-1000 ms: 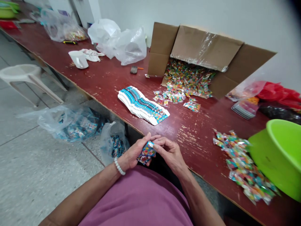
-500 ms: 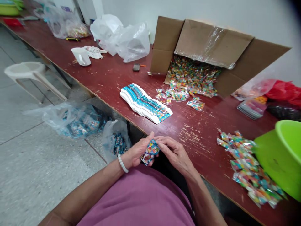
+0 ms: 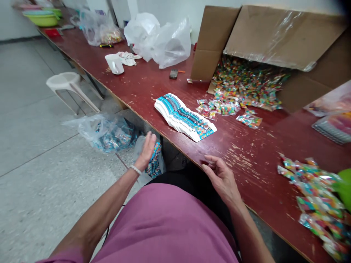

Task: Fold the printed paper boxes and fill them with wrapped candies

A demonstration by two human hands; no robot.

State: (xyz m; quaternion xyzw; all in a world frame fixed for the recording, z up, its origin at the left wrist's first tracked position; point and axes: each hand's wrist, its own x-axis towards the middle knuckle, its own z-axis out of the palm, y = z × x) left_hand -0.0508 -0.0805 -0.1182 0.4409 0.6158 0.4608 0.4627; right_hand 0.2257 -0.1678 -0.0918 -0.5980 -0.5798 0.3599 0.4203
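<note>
1. The person's left hand (image 3: 146, 151) is staying up just off the near edge of the red-painted wooden table (image 3: 263, 182). It is open, with the fingers together and pointing upward, and it doesn't appear to be gripping anything. A white beaded bracelet (image 3: 135, 170) is circling its wrist.
2. A blue printed packet (image 3: 155, 159) is sitting just beside that hand, off the table's near edge, at the top of a clear plastic bag (image 3: 139, 149). I cannot tell whether the hand is touching it.
3. The right hand (image 3: 222, 179) is hovering at the table's near edge, half open with loosely curled fingers, and is holding nothing.
4. A long stack of blue-and-white printed cards (image 3: 184, 117) is lying on the table, just in from the near edge.
5. A cardboard box (image 3: 285, 36) is lying on its side at the table's far edge, spilling small colourful sachets (image 3: 246, 84) across the top.
6. A loose pile of similar sachets (image 3: 312, 201) is lying toward the table's right end, beside a green plastic basin (image 3: 344, 190).
7. A second clear bag of blue packets (image 3: 106, 133) is resting on the floor off the near edge, and a white plastic stool (image 3: 71, 87) is standing farther along.
8. A white mug (image 3: 114, 64), a phone (image 3: 173, 74) and crumpled plastic bags (image 3: 161, 40) are lying on the table toward the far edge.
</note>
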